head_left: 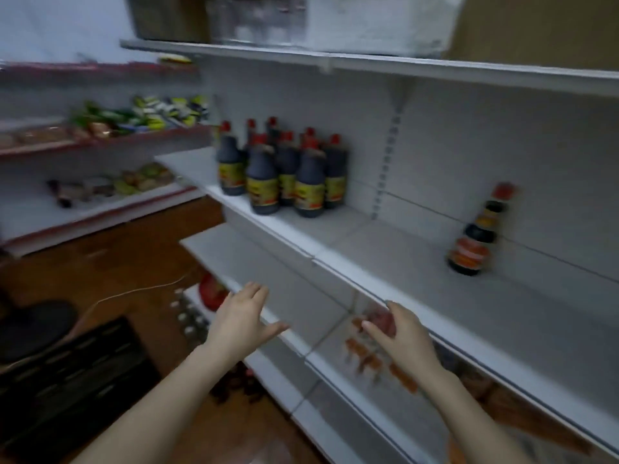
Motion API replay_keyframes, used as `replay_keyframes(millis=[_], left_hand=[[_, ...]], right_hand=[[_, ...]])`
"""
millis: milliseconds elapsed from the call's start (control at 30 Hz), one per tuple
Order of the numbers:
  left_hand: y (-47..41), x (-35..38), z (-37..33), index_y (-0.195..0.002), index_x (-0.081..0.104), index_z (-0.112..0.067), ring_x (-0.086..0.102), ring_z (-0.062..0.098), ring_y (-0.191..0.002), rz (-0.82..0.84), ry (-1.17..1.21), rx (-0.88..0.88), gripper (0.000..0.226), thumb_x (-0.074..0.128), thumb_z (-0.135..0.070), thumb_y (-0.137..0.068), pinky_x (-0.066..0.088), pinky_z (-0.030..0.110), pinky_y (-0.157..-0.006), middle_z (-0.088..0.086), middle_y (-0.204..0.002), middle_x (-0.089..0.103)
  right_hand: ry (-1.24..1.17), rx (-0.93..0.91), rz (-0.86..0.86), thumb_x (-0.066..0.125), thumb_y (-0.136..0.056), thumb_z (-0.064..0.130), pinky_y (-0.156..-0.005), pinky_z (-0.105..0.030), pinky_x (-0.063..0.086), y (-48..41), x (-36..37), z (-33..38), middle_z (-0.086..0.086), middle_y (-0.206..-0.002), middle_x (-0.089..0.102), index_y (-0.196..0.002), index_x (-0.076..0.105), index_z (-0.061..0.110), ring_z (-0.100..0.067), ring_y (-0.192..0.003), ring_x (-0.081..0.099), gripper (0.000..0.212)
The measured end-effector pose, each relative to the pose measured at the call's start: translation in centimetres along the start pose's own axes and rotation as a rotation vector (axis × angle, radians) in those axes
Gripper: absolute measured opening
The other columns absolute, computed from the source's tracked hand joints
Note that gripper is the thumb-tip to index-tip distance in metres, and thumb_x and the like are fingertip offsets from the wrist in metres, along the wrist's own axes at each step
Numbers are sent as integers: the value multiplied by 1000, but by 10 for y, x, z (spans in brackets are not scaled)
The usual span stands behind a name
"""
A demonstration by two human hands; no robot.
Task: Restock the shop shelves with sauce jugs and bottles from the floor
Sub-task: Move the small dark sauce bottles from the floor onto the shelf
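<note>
The picture is blurred throughout. In the lower middle of the frame the person's left hand reaches forward with its fingers straight and spread and the thumb held out to the right, holding nothing. Just right of it the right hand is seen from the back, its fingers loosely apart and the thumb stretched to the left, also gripping nothing. It lies in front of a blurred reddish thing under the shelf edge, and whether it touches that thing cannot be told. Both hands are near the front edge of the lower shelf. On the middle shelf, left of centre, a cluster of dark sauce jugs with red caps and yellow labels stands upright and close together. Well apart from them, at the right of the frame, a single dark bottle with a red cap and orange label stands against the back panel. At the upper left, side shelves carry packets. The brown floor at the lower left bears a black mat.
</note>
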State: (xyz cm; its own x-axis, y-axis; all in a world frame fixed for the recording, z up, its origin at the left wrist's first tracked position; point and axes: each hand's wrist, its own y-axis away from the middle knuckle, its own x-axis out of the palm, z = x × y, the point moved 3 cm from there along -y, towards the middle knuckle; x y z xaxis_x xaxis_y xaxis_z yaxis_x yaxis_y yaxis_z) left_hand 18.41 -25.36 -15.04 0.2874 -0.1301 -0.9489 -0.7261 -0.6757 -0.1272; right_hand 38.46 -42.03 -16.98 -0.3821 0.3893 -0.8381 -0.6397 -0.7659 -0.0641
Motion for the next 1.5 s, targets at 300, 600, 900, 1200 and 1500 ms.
replay_keyframes(millis=[300, 600, 900, 1200, 1500], left_hand=[[58, -38, 185, -145, 25, -17, 15, 15, -143, -50, -19, -411, 82, 50, -63, -82, 15, 37, -117, 1, -154, 23], [6, -27, 320, -146, 24, -17, 15, 15, -143, 0, -17, -607, 85, 50, -65, -81, 15, 35, -116, 1, -154, 23], [-77, 2, 406, -146, 22, -15, 16, 16, -143, 128, 45, -621, 84, 49, -63, -82, 17, 34, -115, 3, -154, 23], [-128, 30, 485, -146, 23, -13, 19, 16, -142, 298, 95, -529, 84, 51, -61, -82, 20, 32, -115, 5, -153, 25], [-167, 70, 544, -145, 23, -12, 21, 19, -142, 521, 135, -168, 81, 53, -56, -84, 22, 28, -112, 8, -152, 26]], right_hand=[[-63, -242, 239, 60, -85, 42, -109, -27, 24, -75, 124, 161, -13, -145, 38, -140, 33, 3, -24, -135, 33, 72], [-32, -316, 429, 58, -86, 45, -108, -28, 25, -185, 250, 249, -12, -146, 37, -141, 32, 5, -24, -135, 33, 72], [-7, -279, 526, 60, -87, 38, -102, -30, 32, -275, 327, 294, -11, -139, 46, -137, 40, 6, -25, -130, 39, 62], [-18, -107, 509, 59, -88, 36, -100, -28, 33, -302, 380, 305, -12, -137, 48, -135, 41, 6, -25, -128, 43, 59], [-43, 397, 278, 59, -86, 42, -104, -29, 30, -239, 429, 277, -15, -142, 42, -138, 38, 3, -27, -132, 38, 68]])
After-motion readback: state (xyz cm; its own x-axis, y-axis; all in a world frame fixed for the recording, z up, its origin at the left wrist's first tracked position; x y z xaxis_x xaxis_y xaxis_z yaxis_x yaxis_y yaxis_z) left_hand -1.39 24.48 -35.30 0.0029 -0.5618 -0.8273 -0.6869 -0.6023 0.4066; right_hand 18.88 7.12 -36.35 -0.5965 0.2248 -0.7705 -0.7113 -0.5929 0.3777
